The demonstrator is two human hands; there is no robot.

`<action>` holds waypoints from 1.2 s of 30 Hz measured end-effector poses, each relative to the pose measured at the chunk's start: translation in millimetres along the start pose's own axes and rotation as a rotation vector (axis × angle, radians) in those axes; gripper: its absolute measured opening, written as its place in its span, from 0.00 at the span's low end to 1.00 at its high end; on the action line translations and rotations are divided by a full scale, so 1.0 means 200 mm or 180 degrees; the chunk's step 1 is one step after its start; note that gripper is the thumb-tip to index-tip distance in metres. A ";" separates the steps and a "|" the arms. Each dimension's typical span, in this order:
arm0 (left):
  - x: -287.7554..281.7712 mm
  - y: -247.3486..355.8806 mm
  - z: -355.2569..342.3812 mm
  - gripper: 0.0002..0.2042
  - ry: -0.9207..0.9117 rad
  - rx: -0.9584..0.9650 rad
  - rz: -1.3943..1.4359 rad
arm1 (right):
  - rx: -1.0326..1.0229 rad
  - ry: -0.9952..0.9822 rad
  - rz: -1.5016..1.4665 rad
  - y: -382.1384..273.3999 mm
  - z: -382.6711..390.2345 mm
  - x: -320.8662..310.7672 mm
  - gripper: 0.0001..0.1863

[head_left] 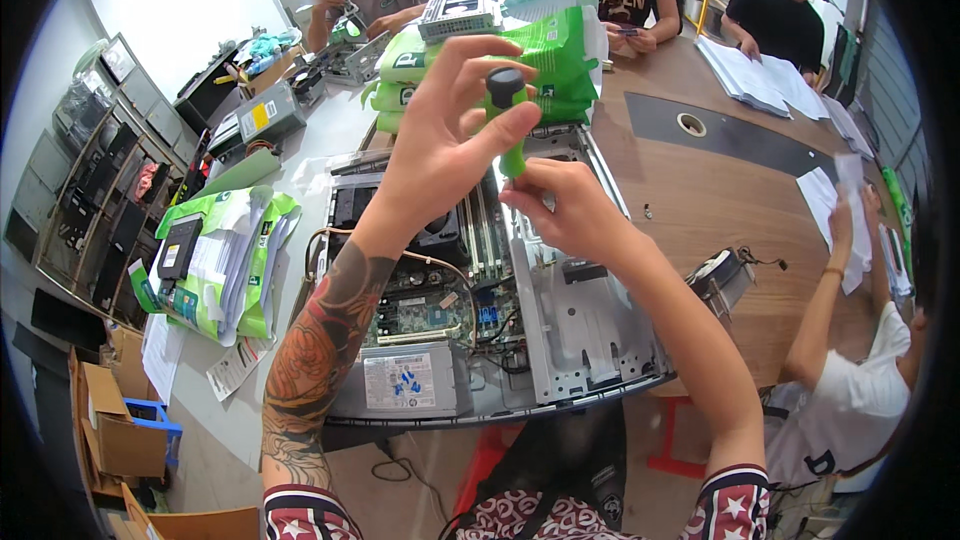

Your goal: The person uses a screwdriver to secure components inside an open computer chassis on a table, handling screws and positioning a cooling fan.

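A screwdriver (508, 105) with a green handle and black cap stands nearly upright above an opened desktop computer case (590, 330). My left hand (440, 140) holds its handle, with the thumb against the green part and the fingers loosely curled behind. Just below the handle, my right hand (565, 205) pinches at the shaft; the tip is hidden by those fingers. Inside the case lie a green circuit board (425, 312), a black fan (437, 240) and a silver power supply (400, 375). Several small blue pieces (407, 383) rest on the power supply's label.
Green-and-white packages (560, 50) are stacked behind the case, a metal drive bay (460, 12) on top. More packages (225, 255) lie left. A loose fan part (722, 275) sits on the table's right. Co-workers sit around; one handles papers (835, 210) at right.
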State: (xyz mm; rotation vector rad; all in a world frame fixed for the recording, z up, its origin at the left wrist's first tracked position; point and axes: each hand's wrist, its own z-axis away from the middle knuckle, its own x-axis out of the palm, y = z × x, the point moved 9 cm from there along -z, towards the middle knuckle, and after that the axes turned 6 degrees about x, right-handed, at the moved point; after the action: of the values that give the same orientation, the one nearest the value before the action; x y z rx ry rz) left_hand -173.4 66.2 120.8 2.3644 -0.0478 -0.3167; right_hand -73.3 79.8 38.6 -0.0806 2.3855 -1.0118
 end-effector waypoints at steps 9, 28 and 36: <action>0.00 -0.04 -0.01 0.23 -0.0006 -0.0328 -0.0533 | 0.0101 -0.0139 -0.0023 0.02 0.01 0.01 0.06; 0.05 0.00 0.01 0.26 -0.0575 0.0065 0.0835 | -0.0123 0.0242 0.0174 -0.03 0.02 -0.02 0.07; 0.03 -0.04 0.01 0.24 -0.0634 -0.0022 0.0874 | -0.0122 0.0300 0.0219 -0.03 0.01 -0.02 0.07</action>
State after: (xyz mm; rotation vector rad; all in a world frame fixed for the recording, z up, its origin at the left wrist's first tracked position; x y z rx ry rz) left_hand -169.3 69.3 112.9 2.2754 -0.4602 -0.4149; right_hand -70.6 75.0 44.2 0.0357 2.4752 -0.9576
